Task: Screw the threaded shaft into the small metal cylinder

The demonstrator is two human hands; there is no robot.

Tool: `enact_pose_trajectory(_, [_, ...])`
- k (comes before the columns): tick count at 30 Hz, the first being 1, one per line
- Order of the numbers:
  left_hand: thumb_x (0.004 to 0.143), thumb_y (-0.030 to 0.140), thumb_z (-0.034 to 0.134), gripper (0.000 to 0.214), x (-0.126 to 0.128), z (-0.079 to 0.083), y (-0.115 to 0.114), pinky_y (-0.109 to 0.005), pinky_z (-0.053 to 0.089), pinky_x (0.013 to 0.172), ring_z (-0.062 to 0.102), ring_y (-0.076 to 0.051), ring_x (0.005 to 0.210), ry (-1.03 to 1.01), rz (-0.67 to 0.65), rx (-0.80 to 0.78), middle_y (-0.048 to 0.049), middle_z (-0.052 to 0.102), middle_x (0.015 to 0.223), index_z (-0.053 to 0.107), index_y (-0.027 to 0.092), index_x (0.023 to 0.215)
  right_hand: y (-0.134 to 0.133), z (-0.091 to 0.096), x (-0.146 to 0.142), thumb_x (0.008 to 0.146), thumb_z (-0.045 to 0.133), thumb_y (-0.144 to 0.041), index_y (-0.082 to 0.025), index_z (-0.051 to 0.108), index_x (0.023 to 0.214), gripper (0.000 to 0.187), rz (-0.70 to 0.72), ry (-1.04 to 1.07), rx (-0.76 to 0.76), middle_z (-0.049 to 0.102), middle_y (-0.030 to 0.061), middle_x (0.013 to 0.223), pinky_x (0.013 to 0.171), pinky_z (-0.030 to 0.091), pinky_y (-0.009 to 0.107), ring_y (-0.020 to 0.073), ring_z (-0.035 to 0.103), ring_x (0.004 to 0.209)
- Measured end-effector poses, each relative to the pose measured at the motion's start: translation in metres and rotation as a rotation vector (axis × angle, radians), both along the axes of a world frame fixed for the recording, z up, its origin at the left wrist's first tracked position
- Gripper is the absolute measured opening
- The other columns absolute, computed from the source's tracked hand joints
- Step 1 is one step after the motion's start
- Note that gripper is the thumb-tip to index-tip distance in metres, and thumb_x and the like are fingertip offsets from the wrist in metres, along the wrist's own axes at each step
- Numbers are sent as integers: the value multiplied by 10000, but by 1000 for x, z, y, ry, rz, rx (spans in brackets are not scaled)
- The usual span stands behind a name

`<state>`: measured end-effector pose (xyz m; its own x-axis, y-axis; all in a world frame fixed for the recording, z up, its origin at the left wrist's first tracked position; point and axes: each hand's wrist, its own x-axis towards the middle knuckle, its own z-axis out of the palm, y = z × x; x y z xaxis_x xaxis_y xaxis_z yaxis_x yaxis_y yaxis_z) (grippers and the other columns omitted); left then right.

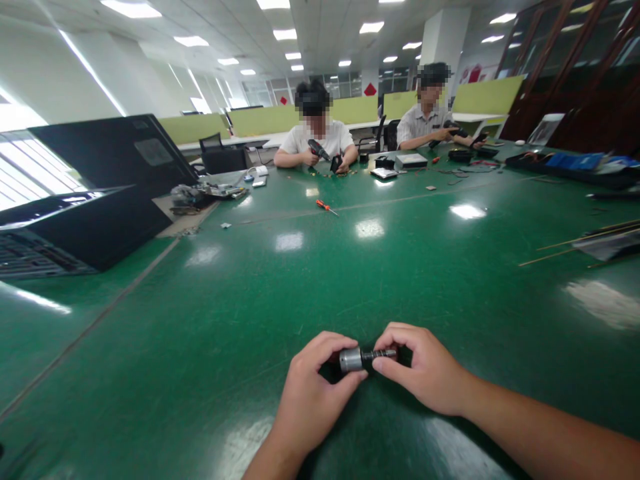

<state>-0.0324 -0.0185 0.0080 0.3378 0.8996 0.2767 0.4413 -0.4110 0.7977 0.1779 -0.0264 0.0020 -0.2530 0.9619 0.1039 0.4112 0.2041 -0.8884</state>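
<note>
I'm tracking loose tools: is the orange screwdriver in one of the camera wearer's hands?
No, the orange screwdriver lies on the green table, apart from the left hand and right hand.

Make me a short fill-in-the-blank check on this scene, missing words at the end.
The person's hand gripping the wider end of the metal part is the ____ one.
The tabletop is ____ in color.
The orange-handled tool lying beyond the hands is a ____.
Missing words: left; green; screwdriver.

White glare on green tabletop
</note>
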Motion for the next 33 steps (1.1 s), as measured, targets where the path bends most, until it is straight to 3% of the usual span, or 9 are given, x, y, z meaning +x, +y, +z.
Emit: enact_pose_trajectory(33, [735,110,764,294,0,2,0,-297,487,767,645,-188,863,8,-9,-37,-6,700,937,704,254,984,-1,0,0,806,699,-192,-203,701,820,18,23,-36,21,652,-3,779,707,428,286,164,609,756])
